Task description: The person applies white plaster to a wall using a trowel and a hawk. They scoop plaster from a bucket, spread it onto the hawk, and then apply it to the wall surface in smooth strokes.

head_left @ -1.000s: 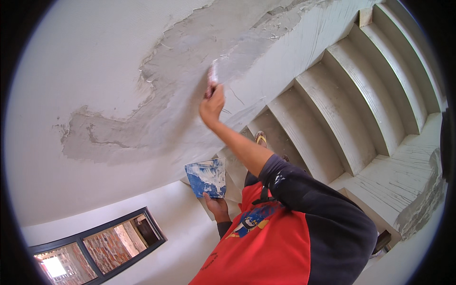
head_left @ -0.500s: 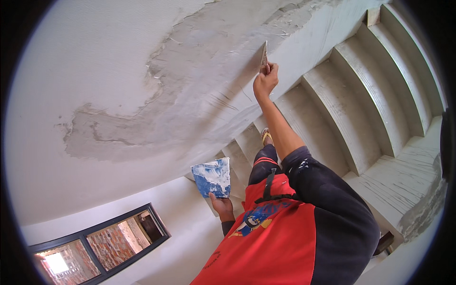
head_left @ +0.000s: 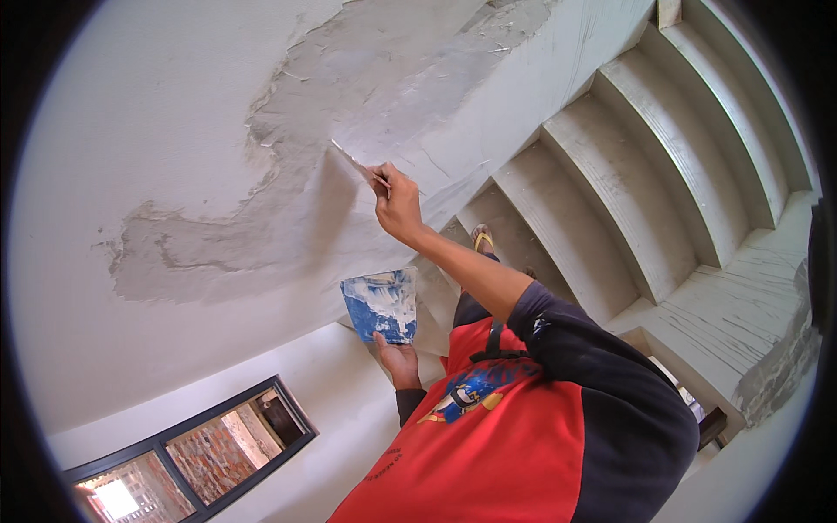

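My right hand [head_left: 398,202] is closed round the handle of a putty knife [head_left: 351,160]. Its wide blade edge is at the wall, over a rough grey patch [head_left: 305,187] of filler on white paint; whether it presses on the surface I cannot tell. Lower down, my left hand [head_left: 398,360] grips the near edge of a blue plastering board [head_left: 381,305], thumb on top. White putty is smeared across the board's upper part, with blue showing below. The board is held out beside the wall, left of my body.
Bare concrete stairs [head_left: 623,144] curve up on the right, and my sandalled foot [head_left: 482,239] rests on a step. A dark-framed window [head_left: 196,449] is set in the wall at lower left. A ledge with dark streaks [head_left: 728,301] lies at the right.
My right hand has swept the putty knife left and down along the wall, and the blade has turned to point up-left. The left hand still holds the board, with its position nearly unchanged.
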Motion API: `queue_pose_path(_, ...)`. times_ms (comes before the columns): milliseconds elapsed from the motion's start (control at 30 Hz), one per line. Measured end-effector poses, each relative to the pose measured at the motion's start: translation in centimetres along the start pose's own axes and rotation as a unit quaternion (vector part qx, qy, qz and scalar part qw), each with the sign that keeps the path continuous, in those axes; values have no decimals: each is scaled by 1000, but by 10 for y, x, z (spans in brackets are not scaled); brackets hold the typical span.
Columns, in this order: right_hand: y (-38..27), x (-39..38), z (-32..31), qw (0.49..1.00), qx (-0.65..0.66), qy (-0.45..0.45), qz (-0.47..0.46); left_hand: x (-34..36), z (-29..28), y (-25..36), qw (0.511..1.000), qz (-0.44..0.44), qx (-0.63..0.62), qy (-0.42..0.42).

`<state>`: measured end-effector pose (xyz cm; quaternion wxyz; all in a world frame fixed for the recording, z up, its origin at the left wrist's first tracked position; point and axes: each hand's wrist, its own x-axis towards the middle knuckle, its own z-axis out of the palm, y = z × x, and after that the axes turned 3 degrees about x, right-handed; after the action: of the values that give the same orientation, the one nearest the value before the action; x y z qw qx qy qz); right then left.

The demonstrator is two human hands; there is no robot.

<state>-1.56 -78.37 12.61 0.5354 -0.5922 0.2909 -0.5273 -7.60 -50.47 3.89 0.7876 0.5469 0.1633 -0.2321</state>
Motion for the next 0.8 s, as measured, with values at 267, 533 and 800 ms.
queue_pose_path(267,44,-72,-146,974,-94,-29,206,-7,9,15,998,28,61,-10)
queue_pose_path(533,-2,-116,-307,949,-198,17,244,1,49,39,975,41,192,-105)
queue_pose_path(800,-129,-34,-290,925,-292,-241,-30,-16,137,52,903,51,269,-331)
